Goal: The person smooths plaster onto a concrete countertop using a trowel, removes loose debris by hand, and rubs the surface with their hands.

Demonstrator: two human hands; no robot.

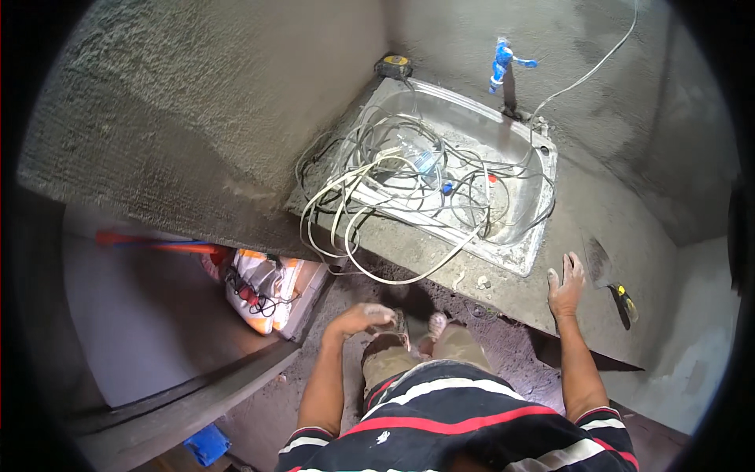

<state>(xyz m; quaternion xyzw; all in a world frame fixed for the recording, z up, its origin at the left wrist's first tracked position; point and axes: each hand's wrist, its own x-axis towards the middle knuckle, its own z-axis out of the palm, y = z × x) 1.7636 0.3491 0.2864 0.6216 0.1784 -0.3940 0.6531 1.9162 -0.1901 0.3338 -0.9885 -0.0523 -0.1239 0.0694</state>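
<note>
My right hand (565,289) rests on the concrete counter (598,330) with fingers spread, just left of a trowel (615,292) with a black and yellow handle. Near my left thigh, my left hand (366,318) hangs with loosely bent fingers apart and nothing visible in it. A dusty steel sink (533,228) sits in the counter, strewn with loops of pale and grey cable (417,278) that also spill over its front edge. A clear plastic bottle (425,161) lies among them, along with small blue (447,189) and red (492,178) pieces.
A tape measure (393,65) sits at the sink's back left corner. A blue pipe fitting (503,63) juts from the plastered wall. At lower left are a white and orange sack (271,311), a red long tool (157,241), a ledge (220,389) and a blue object (206,444).
</note>
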